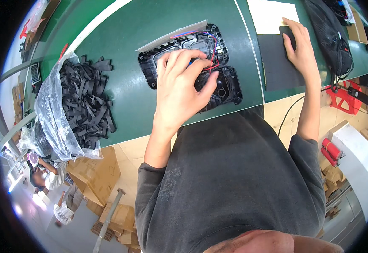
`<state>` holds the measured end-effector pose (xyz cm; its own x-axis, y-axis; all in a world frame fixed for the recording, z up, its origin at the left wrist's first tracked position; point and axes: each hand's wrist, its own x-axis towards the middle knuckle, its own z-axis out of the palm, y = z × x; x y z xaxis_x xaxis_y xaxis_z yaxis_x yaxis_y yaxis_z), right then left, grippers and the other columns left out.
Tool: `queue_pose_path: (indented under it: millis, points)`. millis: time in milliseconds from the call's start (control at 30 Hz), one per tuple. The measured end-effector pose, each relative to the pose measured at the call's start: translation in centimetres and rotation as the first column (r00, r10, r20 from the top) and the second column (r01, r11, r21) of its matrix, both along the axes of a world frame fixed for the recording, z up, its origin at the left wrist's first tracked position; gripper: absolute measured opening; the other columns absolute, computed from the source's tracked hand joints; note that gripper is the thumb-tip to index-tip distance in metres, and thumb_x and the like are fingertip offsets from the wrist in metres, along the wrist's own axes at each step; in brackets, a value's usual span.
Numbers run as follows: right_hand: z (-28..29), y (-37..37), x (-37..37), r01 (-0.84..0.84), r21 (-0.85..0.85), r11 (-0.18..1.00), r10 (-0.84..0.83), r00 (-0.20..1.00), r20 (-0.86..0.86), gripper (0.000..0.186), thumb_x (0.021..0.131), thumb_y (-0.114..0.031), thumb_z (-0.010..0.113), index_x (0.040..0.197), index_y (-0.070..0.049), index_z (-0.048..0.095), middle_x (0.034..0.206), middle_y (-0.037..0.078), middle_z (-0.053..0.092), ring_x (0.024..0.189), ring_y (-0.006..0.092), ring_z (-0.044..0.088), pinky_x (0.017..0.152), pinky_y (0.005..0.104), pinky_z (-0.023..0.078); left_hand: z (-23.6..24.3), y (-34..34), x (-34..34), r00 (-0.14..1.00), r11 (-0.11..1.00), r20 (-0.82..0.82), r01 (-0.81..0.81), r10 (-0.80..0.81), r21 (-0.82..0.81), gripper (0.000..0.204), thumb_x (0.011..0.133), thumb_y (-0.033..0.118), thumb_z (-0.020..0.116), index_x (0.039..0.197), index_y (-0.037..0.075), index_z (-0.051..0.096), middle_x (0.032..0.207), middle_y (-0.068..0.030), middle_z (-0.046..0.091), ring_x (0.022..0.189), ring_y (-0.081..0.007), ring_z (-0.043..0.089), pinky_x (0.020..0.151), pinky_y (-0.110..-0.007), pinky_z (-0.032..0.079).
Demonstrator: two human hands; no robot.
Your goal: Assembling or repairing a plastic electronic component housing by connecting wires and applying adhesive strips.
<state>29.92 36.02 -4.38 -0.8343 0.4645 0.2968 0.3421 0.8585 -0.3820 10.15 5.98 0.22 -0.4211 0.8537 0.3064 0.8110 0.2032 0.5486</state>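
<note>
On the green table lies an opened black plastic housing (220, 40) in two parts, with red and blue wires (214, 42) running across it. The smaller part (233, 84) sits nearer to me, and a flat grey strip (167, 39) stands along the far edge. My left hand (182, 78) reaches over the housing with its fingers curled down among the wires; what they grip is hidden. Farther right, my right hand (303, 48) has its thumb and fingers closed around a small black piece (287, 33), at the border of a black sheet (277, 63) and a white sheet (272, 17).
A clear plastic bag (51, 101) spills many black strips (87, 97) on the left of the table. A black mesh bag (329, 38) lies at the right. Cardboard boxes (95, 173) and a red stool (344, 99) stand beyond the table's edge. People (57, 177) are at lower left.
</note>
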Motion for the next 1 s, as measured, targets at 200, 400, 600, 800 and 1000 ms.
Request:
queue_pose_path:
  millis: [200,400,600,800,1000]
  points:
    - [-0.6,-0.1,0.7,-0.009,0.109,0.994,0.016,0.998,-0.057,0.023,0.098,-0.002,0.069,0.121,-0.004,0.071,0.127,0.011,0.073,0.120,0.0297,0.068,0.103,0.0369,0.053,-1.0,0.2,-0.3,0.998,0.998,0.046,-0.043,0.041,0.051,0.010,0.091,0.006,0.077,0.101,0.003,0.074,0.105,-0.0079,0.074,0.106,-0.0289,0.068,0.103,-0.042,0.044]
    - [-1.4,-0.5,1.4,0.255,-0.342,0.904,-0.321,0.935,-0.150,0.017,0.105,-0.005,0.066,0.120,0.000,0.070,0.121,0.010,0.079,0.107,0.0110,0.072,0.096,0.0284,0.056,-2.2,0.6,-0.3,0.999,0.992,0.037,-0.017,0.012,0.123,0.006,0.095,0.004,0.073,0.098,0.003,0.068,0.094,-0.0117,0.068,0.094,-0.0329,0.065,0.094,-0.044,0.048]
    - [2.8,-5.3,-2.4,-0.051,-0.150,0.987,-0.003,0.940,-0.341,0.015,0.098,-0.005,0.074,0.112,-0.005,0.078,0.109,0.009,0.079,0.101,0.0197,0.075,0.091,0.0308,0.057,-2.6,0.4,-0.3,0.997,0.993,0.083,-0.009,0.000,0.114,0.006,0.098,0.003,0.067,0.100,0.001,0.061,0.098,-0.0132,0.063,0.094,-0.0347,0.061,0.087,-0.045,0.049]
    - [4.6,-13.2,-8.5,-0.420,-0.396,0.817,0.327,0.902,-0.282,0.013,0.091,-0.004,0.076,0.104,0.000,0.074,0.106,0.012,0.073,0.102,0.0294,0.071,0.087,0.0376,0.058,-2.4,0.3,-0.3,0.992,0.997,0.124,0.003,-0.012,0.073,0.007,0.099,0.002,0.063,0.103,0.000,0.057,0.103,-0.0147,0.060,0.098,-0.0361,0.060,0.086,-0.047,0.050]
    - [4.6,-13.9,-9.0,-0.278,-0.574,0.770,0.185,0.959,-0.217,0.016,0.089,-0.003,0.079,0.105,-0.001,0.075,0.103,0.012,0.072,0.088,0.0256,0.072,0.078,0.0350,0.059,-2.2,0.1,-0.3,0.992,0.999,0.128,-0.011,0.006,0.039,0.010,0.100,0.005,0.063,0.105,-0.001,0.057,0.111,-0.0136,0.058,0.102,-0.0362,0.060,0.081,-0.047,0.055]
